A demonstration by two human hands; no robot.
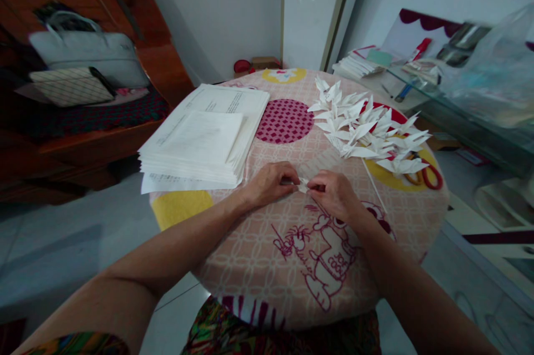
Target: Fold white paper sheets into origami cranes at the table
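Observation:
Both hands meet over the middle of a round table with a patterned cloth (258,266). Pinched between them is a small folded piece of white paper (303,185). My left hand (273,181) grips its left side, fingers curled. On the right side, my right hand (334,192) holds it between thumb and fingers. Parts of the paper are hidden behind the fingertips. Beyond my right hand lies a cluster of folded paper cranes (359,127). To the left of my left hand rests a stack of paper (200,138), with smaller white sheets on top.
Scissors (433,176) with orange-red handles lie partly under the cranes at the table's right edge. A glass shelf (434,93) with a plastic bag (496,65) stands at the right. On the left, a wooden bench (154,71) holds a pale handbag (92,52).

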